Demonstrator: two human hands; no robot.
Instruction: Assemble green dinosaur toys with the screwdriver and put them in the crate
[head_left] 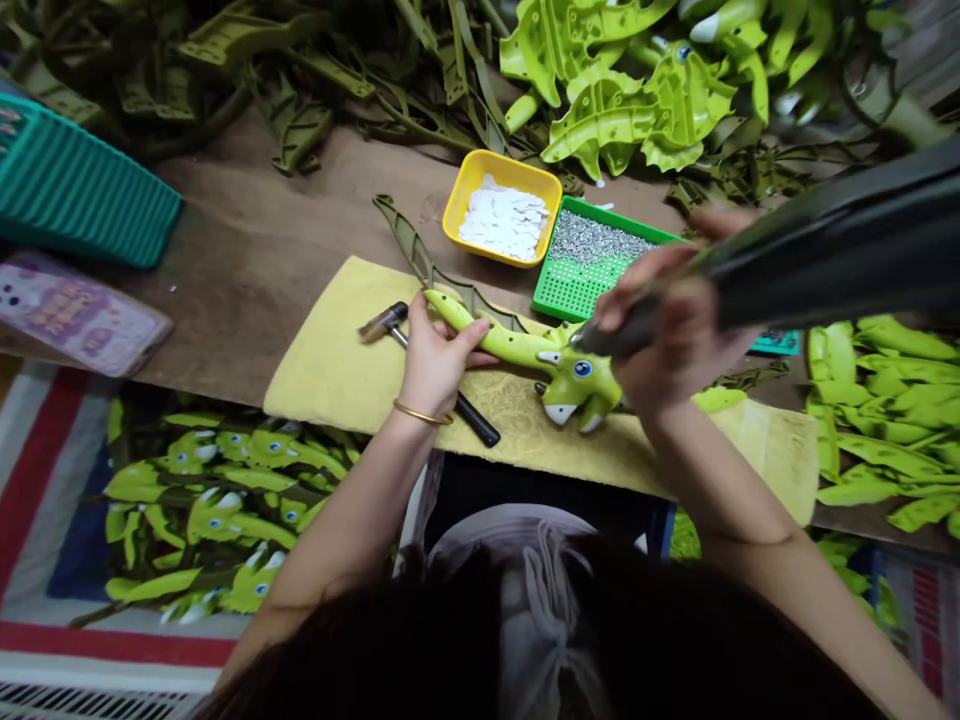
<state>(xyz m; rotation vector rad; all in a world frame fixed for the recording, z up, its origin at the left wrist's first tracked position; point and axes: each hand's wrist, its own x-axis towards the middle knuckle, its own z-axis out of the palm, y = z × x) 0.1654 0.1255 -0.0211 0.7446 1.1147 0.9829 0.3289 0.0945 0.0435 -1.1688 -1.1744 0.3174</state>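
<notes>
My left hand point(437, 362) is closed round the long arm of a lime-green plastic dinosaur toy point(517, 346), thumb on top. The toy's head, with a blue eye and white horn tips, points right. An olive lattice strip point(409, 238) runs behind the arm. My right hand point(675, 335) grips a dark electric screwdriver point(817, 240), slanting in from the upper right. Its tip meets the toy just above the head; the exact contact spot is hard to see. Below my left hand, a hammer point(474, 418) lies on a yellow cloth point(322, 350).
Behind the cloth stand a yellow tray point(455, 215) of white pieces and a green basket point(559, 292) of screws. Olive parts point(300, 130) and lime-green shells point(637, 110) are heaped at the back. A phone point(82, 310) and teal baskets point(90, 185) sit left; finished-looking toys point(225, 510) lie below.
</notes>
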